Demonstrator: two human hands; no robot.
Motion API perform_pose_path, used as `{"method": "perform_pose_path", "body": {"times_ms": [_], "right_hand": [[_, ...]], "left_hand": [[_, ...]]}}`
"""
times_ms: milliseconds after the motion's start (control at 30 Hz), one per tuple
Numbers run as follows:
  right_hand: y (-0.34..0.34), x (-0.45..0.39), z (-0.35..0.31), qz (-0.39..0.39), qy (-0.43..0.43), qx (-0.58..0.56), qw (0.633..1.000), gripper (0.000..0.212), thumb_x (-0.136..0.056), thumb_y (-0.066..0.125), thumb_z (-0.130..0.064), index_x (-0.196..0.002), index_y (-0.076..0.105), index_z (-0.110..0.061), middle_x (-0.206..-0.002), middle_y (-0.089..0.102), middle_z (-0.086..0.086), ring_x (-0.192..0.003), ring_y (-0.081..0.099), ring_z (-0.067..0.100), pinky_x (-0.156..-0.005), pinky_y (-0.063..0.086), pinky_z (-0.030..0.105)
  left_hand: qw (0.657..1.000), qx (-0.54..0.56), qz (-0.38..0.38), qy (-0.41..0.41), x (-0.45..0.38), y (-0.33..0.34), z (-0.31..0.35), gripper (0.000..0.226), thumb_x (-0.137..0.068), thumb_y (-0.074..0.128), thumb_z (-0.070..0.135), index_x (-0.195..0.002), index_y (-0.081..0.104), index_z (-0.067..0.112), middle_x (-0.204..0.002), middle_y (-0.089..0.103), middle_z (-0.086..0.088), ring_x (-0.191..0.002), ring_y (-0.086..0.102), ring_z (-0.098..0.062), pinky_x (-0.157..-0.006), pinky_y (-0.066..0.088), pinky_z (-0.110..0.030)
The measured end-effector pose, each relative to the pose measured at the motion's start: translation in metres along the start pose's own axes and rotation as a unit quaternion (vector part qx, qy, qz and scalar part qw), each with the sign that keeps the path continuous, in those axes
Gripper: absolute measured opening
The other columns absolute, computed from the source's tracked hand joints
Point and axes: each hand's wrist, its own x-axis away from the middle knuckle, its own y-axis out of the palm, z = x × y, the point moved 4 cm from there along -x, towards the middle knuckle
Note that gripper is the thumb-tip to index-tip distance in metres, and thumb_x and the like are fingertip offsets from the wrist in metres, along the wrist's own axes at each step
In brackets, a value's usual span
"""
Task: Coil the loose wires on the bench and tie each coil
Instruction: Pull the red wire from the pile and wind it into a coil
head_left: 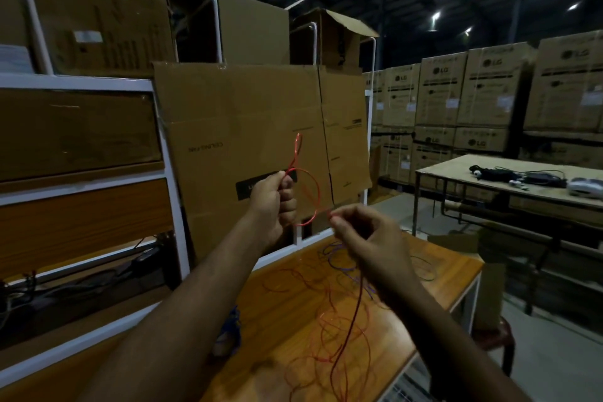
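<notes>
I hold a red wire (314,192) up above the wooden bench (287,313). My left hand (272,202) grips it in a fist, with a small loop beside the fist and a short doubled end sticking up. My right hand (365,238) pinches the same wire lower down, and its long tail hangs to the bench. More red wire (326,330) lies there in a loose tangle, mixed with a blue or purple wire (339,258). A dark thin wire (424,268) lies near the bench's far right corner.
A flattened cardboard sheet (248,127) leans on the white rack (173,192) right behind the bench. A bluish bundle (231,326) lies at the bench's left edge. A second table (456,173) with cables and adapters stands to the right. Stacked cartons (489,91) line the back.
</notes>
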Motion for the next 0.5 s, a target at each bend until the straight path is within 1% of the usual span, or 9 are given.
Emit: {"method": "perform_pose_path", "body": {"times_ms": [67, 133, 167, 233, 267, 333, 400, 433, 500], "right_hand": [[-0.019, -0.012, 0.003, 0.073, -0.006, -0.062, 0.995, 0.011, -0.098, 0.058, -0.017, -0.099, 0.068, -0.014, -0.083, 0.067, 0.002, -0.070, 0.064, 0.009, -0.058, 0.052, 0.022], [-0.032, -0.025, 0.017, 0.162, 0.045, -0.123, 0.978, 0.018, -0.102, 0.052, -0.018, -0.098, 0.066, -0.007, -0.077, 0.066, 0.010, -0.063, 0.065, 0.018, -0.054, 0.054, 0.028], [-0.036, -0.031, 0.027, 0.195, 0.081, -0.124, 0.970, 0.022, -0.103, 0.049, -0.019, -0.096, 0.065, -0.006, -0.075, 0.065, 0.012, -0.060, 0.065, 0.019, -0.053, 0.054, 0.030], [-0.041, -0.038, 0.049, 0.224, 0.151, -0.026, 0.962, 0.028, -0.105, 0.045, -0.022, -0.091, 0.065, -0.007, -0.071, 0.065, 0.009, -0.061, 0.064, 0.020, -0.055, 0.055, 0.037], [-0.042, -0.040, 0.058, 0.215, 0.171, 0.063, 0.959, 0.031, -0.105, 0.045, -0.024, -0.087, 0.066, -0.009, -0.071, 0.065, 0.008, -0.064, 0.064, 0.021, -0.060, 0.055, 0.041], [-0.037, -0.040, 0.069, 0.143, 0.171, 0.241, 0.945, 0.034, -0.103, 0.045, -0.028, -0.081, 0.067, -0.012, -0.073, 0.065, 0.008, -0.068, 0.063, 0.023, -0.064, 0.054, 0.041], [-0.025, -0.035, 0.070, 0.028, 0.158, 0.368, 0.916, 0.037, -0.103, 0.045, -0.030, -0.077, 0.065, -0.013, -0.071, 0.063, 0.005, -0.066, 0.060, 0.019, -0.056, 0.048, 0.032], [-0.018, -0.031, 0.066, -0.029, 0.145, 0.405, 0.902, 0.037, -0.104, 0.045, -0.030, -0.076, 0.064, -0.014, -0.072, 0.062, 0.003, -0.066, 0.060, 0.016, -0.053, 0.044, 0.029], [-0.005, -0.024, 0.051, -0.121, 0.117, 0.416, 0.894, 0.029, -0.104, 0.047, -0.026, -0.082, 0.063, -0.016, -0.078, 0.063, 0.001, -0.069, 0.060, 0.012, -0.052, 0.039, 0.022]], "left_hand": [[1.000, -0.008, 0.000, 0.002, 0.001, -0.003, -0.001, 0.040, -0.107, 0.031, 0.028, -0.069, 0.041, 0.019, -0.054, 0.028, 0.006, -0.042, 0.020, -0.008, -0.038, 0.015, -0.020], [1.000, 0.001, -0.012, -0.005, 0.002, -0.004, 0.000, 0.041, -0.108, 0.030, 0.029, -0.069, 0.041, 0.019, -0.052, 0.029, 0.007, -0.042, 0.020, -0.008, -0.037, 0.016, -0.020], [1.000, 0.011, -0.020, -0.012, 0.002, -0.004, 0.000, 0.042, -0.108, 0.030, 0.029, -0.069, 0.041, 0.019, -0.052, 0.029, 0.007, -0.041, 0.021, -0.008, -0.036, 0.017, -0.019], [0.998, 0.043, -0.041, -0.026, 0.003, -0.002, 0.002, 0.042, -0.107, 0.030, 0.031, -0.068, 0.042, 0.020, -0.051, 0.028, 0.008, -0.040, 0.022, -0.007, -0.035, 0.017, -0.019], [0.996, 0.064, -0.052, -0.031, 0.004, -0.001, 0.003, 0.042, -0.107, 0.030, 0.032, -0.068, 0.041, 0.020, -0.051, 0.028, 0.008, -0.039, 0.022, -0.007, -0.035, 0.017, -0.019], [0.992, 0.094, -0.070, -0.037, 0.004, 0.002, 0.006, 0.041, -0.107, 0.029, 0.032, -0.068, 0.040, 0.021, -0.049, 0.028, 0.008, -0.037, 0.023, -0.006, -0.034, 0.017, -0.018], [0.990, 0.109, -0.078, -0.038, 0.003, 0.003, 0.007, 0.041, -0.107, 0.029, 0.032, -0.069, 0.039, 0.021, -0.049, 0.028, 0.009, -0.037, 0.022, -0.006, -0.034, 0.017, -0.018], [0.990, 0.112, -0.079, -0.038, 0.002, 0.004, 0.008, 0.041, -0.107, 0.029, 0.032, -0.069, 0.039, 0.021, -0.049, 0.027, 0.008, -0.037, 0.022, -0.006, -0.034, 0.017, -0.019], [0.990, 0.112, -0.077, -0.035, 0.001, 0.004, 0.007, 0.041, -0.107, 0.029, 0.031, -0.069, 0.038, 0.020, -0.050, 0.026, 0.008, -0.038, 0.021, -0.006, -0.035, 0.016, -0.019]]}}
